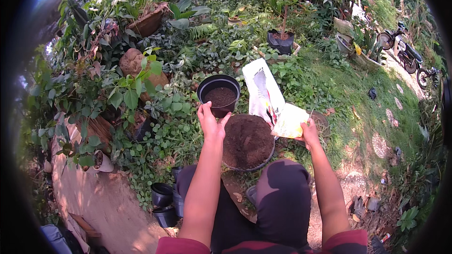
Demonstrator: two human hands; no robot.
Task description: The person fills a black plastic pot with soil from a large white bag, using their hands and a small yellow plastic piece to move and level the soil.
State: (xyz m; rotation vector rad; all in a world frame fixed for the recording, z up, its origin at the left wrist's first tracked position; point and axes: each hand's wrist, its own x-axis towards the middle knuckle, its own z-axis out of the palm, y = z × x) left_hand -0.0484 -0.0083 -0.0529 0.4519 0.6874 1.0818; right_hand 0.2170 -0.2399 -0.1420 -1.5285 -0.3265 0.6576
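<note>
My left hand grips the near side of a black plastic plant pot, tilted so that the dark soil inside shows. In my right hand is a white and yellow packet, pinched at its right edge; sunlight washes out its print. Between and below both hands sits a wide round basin heaped with dark soil, just beyond my knees. Behind the basin stands a white printed sack, its lower part covered by the packet.
Several black pots are stacked left of my knee. A brown container with dry grass stands behind my right hand. Farther off are a potted sapling, a large stone, a dirt path and a motorcycle.
</note>
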